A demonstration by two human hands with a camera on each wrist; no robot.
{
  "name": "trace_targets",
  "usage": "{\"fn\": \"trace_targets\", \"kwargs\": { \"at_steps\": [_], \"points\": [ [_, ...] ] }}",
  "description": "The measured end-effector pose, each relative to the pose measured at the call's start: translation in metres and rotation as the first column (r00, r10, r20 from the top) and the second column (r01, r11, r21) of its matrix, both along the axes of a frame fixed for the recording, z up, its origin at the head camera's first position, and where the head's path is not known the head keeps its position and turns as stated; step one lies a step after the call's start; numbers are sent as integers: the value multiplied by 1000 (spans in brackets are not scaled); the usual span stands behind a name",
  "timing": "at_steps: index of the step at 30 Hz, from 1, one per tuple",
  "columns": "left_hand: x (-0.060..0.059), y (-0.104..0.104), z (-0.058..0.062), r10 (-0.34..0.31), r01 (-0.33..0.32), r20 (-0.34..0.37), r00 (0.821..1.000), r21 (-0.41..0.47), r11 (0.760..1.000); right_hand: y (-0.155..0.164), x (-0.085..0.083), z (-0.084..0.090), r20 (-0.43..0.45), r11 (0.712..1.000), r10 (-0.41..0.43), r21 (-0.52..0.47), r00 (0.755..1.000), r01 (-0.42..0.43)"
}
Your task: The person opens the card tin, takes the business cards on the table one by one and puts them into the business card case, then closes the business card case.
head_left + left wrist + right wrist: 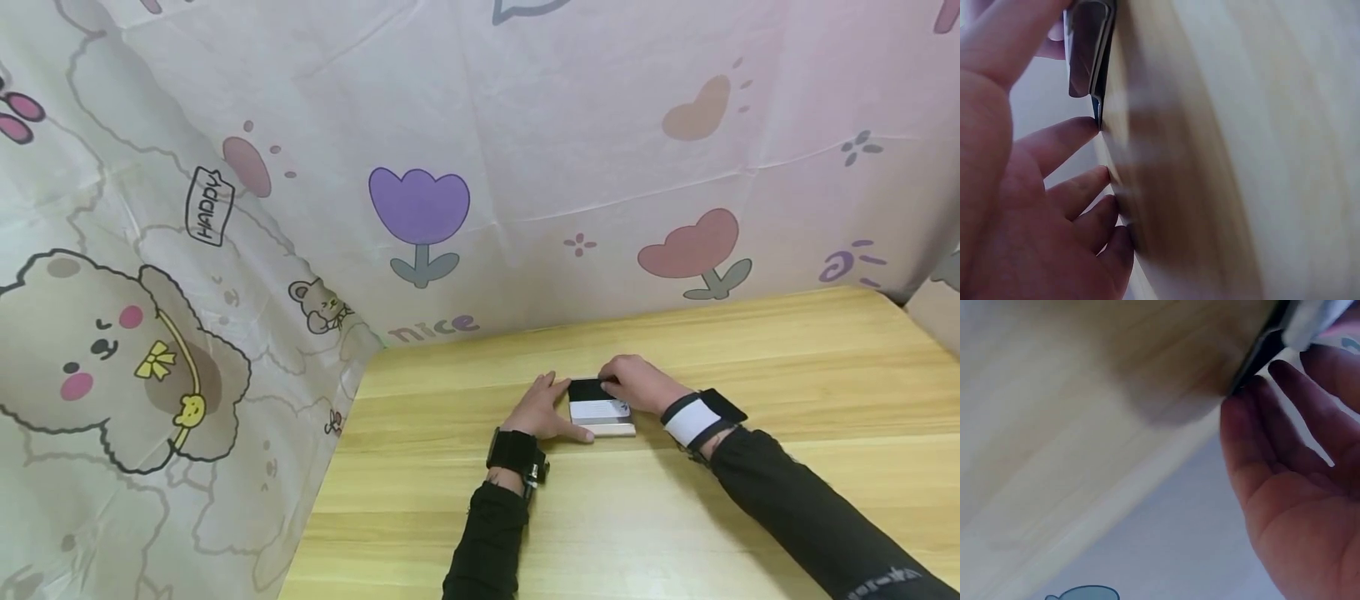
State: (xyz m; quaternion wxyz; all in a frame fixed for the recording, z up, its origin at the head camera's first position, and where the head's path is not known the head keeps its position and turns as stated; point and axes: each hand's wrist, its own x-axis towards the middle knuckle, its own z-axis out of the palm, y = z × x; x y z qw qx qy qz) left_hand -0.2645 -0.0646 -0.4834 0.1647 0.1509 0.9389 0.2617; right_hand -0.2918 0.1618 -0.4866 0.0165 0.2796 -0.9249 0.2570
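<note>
A small flat case (600,409) lies on the wooden table, black at its far end, with a white band and a pale metallic strip nearer me. It looks like a card case. My left hand (537,410) is spread along its left side, thumb at the near edge and index fingertip at the far left corner. In the left wrist view the case's shiny edge (1087,50) shows above a thin black layer. Bent fingers of my right hand (639,383) grip the far right corner. Fingertips meet the black part (1261,355) in the right wrist view.
The wooden table (450,500) ends at the back against a hanging cloth (540,150) printed with flowers. Another printed cloth (112,275) hangs along the left side. A light brown object (933,312) stands beyond the table's right edge.
</note>
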Motion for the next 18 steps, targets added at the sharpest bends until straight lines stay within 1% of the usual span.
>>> {"fn": "trace_targets", "kwargs": {
  "at_steps": [3, 7, 10, 12, 15, 16, 18],
  "points": [
    [1, 1, 0, 1, -1, 2, 1000, 4, 1000, -1, 6, 2, 37, 1000, 11, -16, 999, -11],
    [1, 1, -1, -5, 5, 7, 1000, 6, 1000, -6, 18, 4, 67, 999, 54, -12, 996, -53],
    [2, 1, -2, -10, 10, 4, 1000, 6, 1000, -11, 29, 8, 62, 996, 74, 52, 995, -77],
    [2, 1, -1, -8, 8, 1, 1000, 5, 1000, -15, 36, 12, 22, 988, 88, 126, 996, -90],
    [2, 2, -1, -9, 9, -2, 1000, 0, 1000, -20, 42, 16, -21, 975, 82, 210, 996, -76],
    [2, 2, 0, -8, 8, -1, 1000, -3, 1000, -22, 43, 18, -29, 972, 76, 226, 997, -67],
    [1, 2, 1, -8, 7, -4, 1000, -7, 1000, -24, 44, 21, -23, 973, 47, 227, 999, -40]
  ]
}}
